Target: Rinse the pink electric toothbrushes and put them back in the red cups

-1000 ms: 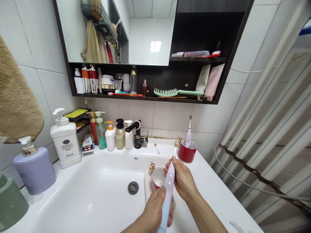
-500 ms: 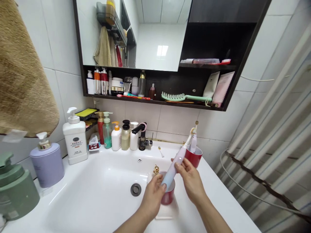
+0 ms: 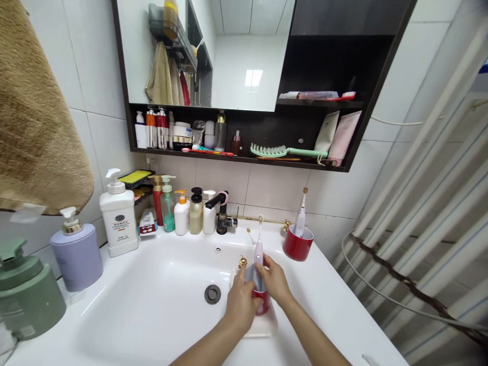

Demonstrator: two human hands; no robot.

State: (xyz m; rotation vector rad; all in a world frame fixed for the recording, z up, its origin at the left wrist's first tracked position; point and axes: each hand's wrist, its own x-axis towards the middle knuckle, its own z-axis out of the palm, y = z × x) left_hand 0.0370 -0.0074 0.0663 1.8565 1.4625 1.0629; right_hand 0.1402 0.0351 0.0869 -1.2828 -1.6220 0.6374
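Observation:
A pale pink electric toothbrush stands upright with its lower end inside a red cup at the sink's right edge. My left hand is wrapped round the near side of that cup. My right hand has its fingers closed on the toothbrush handle just above the rim. A second red cup behind them holds another electric toothbrush.
The white sink has a drain and a black tap. Pump bottles line the back edge, with a white dispenser, a lilac one and a green container at left. A brown towel hangs left; striped curtain right.
The toothbrush went from held tilted in the air in both hands to standing upright in the near red cup. My left hand moved off its handle onto the cup.

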